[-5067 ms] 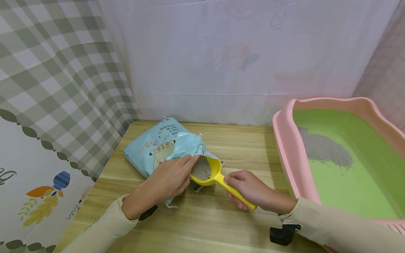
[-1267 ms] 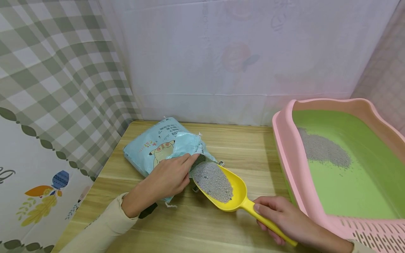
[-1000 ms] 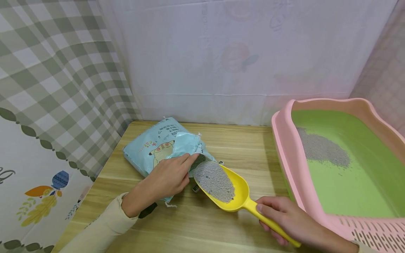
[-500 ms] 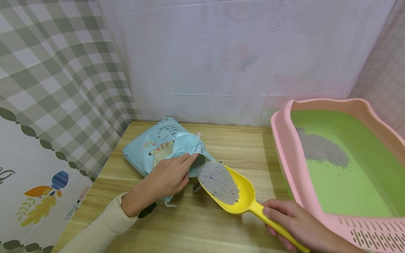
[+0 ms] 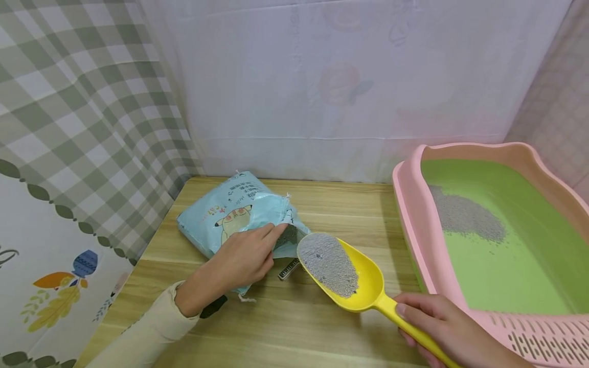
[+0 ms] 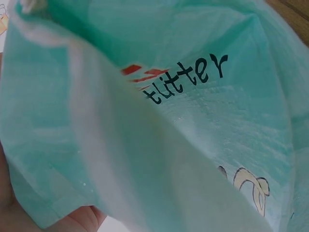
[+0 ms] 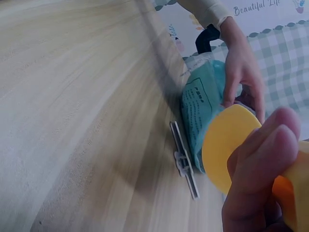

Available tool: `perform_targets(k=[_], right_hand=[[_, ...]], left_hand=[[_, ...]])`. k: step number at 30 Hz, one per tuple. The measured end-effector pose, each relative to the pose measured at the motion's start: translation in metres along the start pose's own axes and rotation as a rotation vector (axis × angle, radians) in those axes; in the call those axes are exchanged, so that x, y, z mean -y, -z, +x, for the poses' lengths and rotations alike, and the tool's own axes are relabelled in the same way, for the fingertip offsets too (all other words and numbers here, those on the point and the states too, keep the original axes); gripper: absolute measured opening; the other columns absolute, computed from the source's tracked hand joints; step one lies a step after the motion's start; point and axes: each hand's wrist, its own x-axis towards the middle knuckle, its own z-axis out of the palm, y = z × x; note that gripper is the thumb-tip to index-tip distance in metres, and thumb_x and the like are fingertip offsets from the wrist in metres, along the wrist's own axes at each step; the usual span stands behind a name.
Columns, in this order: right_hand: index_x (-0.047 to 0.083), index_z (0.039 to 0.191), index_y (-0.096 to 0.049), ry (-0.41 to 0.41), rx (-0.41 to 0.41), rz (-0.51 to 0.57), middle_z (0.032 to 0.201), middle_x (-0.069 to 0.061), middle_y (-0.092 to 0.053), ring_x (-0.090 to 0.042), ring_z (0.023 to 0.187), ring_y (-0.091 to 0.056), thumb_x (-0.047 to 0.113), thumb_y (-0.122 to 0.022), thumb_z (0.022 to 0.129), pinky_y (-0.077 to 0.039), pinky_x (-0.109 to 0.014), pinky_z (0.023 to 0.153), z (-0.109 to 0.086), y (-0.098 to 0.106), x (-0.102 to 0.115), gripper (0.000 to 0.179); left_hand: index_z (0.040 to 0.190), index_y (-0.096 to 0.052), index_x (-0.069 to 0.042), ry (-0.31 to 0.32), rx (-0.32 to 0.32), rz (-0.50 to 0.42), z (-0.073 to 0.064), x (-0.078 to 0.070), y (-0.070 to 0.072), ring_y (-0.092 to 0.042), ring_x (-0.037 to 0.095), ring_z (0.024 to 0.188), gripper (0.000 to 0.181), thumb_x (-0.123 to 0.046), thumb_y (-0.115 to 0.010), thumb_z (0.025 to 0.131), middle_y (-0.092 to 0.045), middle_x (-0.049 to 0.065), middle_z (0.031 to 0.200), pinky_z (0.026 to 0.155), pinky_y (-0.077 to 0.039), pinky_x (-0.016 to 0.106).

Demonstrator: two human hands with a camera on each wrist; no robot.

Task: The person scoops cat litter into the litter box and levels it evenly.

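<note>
While the right hand (image 5: 444, 327) grips the yellow scoop (image 5: 370, 283) by its handle, the bowl sits at 10 o'clock from that hand, above the wood table (image 5: 303, 327), loaded with grey granules (image 5: 330, 266). Left hand (image 5: 246, 253) pinches the blue bag (image 5: 271, 207) at its open mouth; scoop bowl at its 3 o'clock, tip near the mouth, contact unclear. Pink-rimmed tray (image 5: 425, 230) at 1 o'clock from right hand.
</note>
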Motion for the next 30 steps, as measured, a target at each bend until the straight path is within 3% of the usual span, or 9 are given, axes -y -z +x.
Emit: perform_targets(k=[5, 11, 17, 22, 26, 30], right_hand=[[-0.004, 0.128, -0.064, -0.040, 0.003, 0.043, 0.086, -0.014, -0.065, -0.046, 0.049, -0.034, 0.015, -0.040, 0.121, -0.043, -0.028, 0.041, -0.006, 0.006, 0.004, 0.031], [-0.001, 0.124, -0.066, 0.008, -0.013, 0.023, 0.085, -0.013, -0.065, -0.041, 0.046, -0.039, 0.009, -0.037, 0.120, -0.046, -0.031, 0.039, -0.012, 0.015, 0.006, 0.031], [0.002, 0.121, -0.065, 0.044, -0.029, -0.015, 0.087, -0.021, -0.061, -0.041, 0.045, -0.043, 0.006, -0.033, 0.120, -0.047, -0.036, 0.037, -0.019, 0.023, 0.009, 0.033], [0.004, 0.121, -0.066, -0.038, -0.071, -0.030, 0.087, -0.015, -0.065, -0.034, 0.046, -0.049, 0.013, -0.034, 0.121, -0.051, -0.034, 0.040, -0.023, 0.031, 0.015, 0.033], [0.005, 0.124, -0.065, -0.053, -0.049, 0.033, 0.086, -0.017, -0.065, -0.045, 0.048, -0.040, 0.015, -0.032, 0.122, -0.047, -0.033, 0.037, -0.026, 0.038, 0.019, 0.035], [-0.001, 0.123, -0.061, -0.015, 0.025, 0.169, 0.080, -0.028, -0.052, -0.052, 0.054, -0.027, 0.013, -0.026, 0.122, -0.028, -0.042, 0.031, -0.028, 0.043, 0.022, 0.037]], left_hand=[[0.149, -0.059, 0.003, 0.007, 0.009, 0.001, 0.000, 0.000, 0.000, -0.050, 0.013, 0.064, 0.060, -0.005, -0.077, 0.093, -0.065, 0.006, 0.103, 0.052, -0.046, 0.030], [0.150, -0.059, 0.002, 0.017, 0.018, -0.005, 0.001, -0.001, 0.000, -0.049, 0.012, 0.063, 0.059, -0.005, -0.076, 0.094, -0.064, 0.005, 0.102, 0.051, -0.044, 0.029], [0.149, -0.059, 0.002, 0.010, 0.007, -0.005, 0.000, 0.000, -0.001, -0.047, 0.012, 0.062, 0.058, -0.004, -0.075, 0.093, -0.061, 0.003, 0.098, 0.050, -0.042, 0.029], [0.149, -0.059, 0.002, 0.010, 0.003, -0.007, 0.000, 0.000, -0.001, -0.047, 0.012, 0.062, 0.058, -0.004, -0.073, 0.093, -0.062, 0.003, 0.098, 0.050, -0.042, 0.029], [0.149, -0.059, 0.002, 0.011, 0.007, -0.009, 0.000, 0.000, -0.001, -0.047, 0.012, 0.062, 0.058, -0.004, -0.074, 0.093, -0.061, 0.003, 0.098, 0.051, -0.042, 0.028], [0.150, -0.059, 0.002, 0.009, 0.006, -0.009, 0.000, 0.000, -0.001, -0.047, 0.012, 0.063, 0.059, -0.004, -0.074, 0.093, -0.062, 0.003, 0.098, 0.051, -0.042, 0.028]])
